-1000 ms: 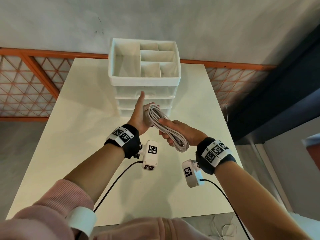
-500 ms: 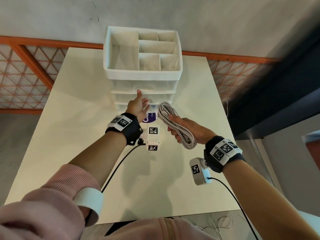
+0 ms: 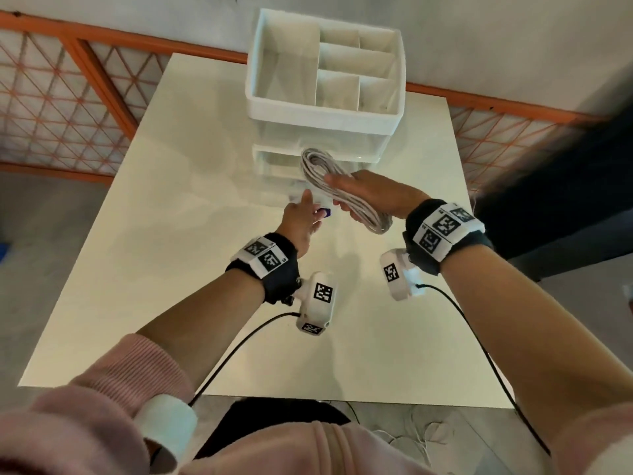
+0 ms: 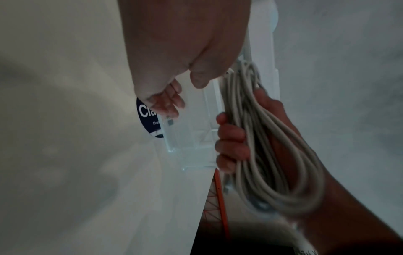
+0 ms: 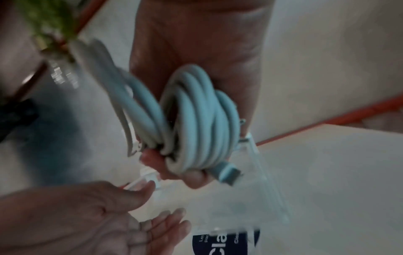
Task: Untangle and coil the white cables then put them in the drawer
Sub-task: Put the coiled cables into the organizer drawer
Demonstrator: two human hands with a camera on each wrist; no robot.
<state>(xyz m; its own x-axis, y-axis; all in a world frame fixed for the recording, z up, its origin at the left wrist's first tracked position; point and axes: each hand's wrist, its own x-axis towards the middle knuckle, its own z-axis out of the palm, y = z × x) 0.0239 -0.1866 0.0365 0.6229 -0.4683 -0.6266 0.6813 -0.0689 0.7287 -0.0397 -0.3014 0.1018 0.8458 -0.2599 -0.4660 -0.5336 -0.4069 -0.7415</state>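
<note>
My right hand (image 3: pixel 363 193) grips a coiled white cable (image 3: pixel 318 162) and holds it in the air just in front of the white drawer unit (image 3: pixel 322 111). The right wrist view shows the coil (image 5: pixel 196 120) wrapped by my fingers, with a plug end sticking out. My left hand (image 3: pixel 305 207) is low at the clear bottom drawer (image 4: pixel 187 138), whose front carries a dark blue sticker (image 4: pixel 148 120). Its fingers (image 4: pixel 170 103) lie loosely extended against the drawer's front edge, palm up (image 5: pixel 98 224). How far the drawer stands out is blurred.
The drawer unit stands at the far side of a white table (image 3: pixel 171 269) and has an open compartment tray on top. An orange mesh fence (image 3: pixel 68 97) runs behind. Loose white cables (image 3: pixel 411 437) lie on the floor by the near table edge.
My right hand has carried the coil forward and up to the drawer fronts. My left hand has dropped from an upper drawer front to the bottom drawer with the sticker.
</note>
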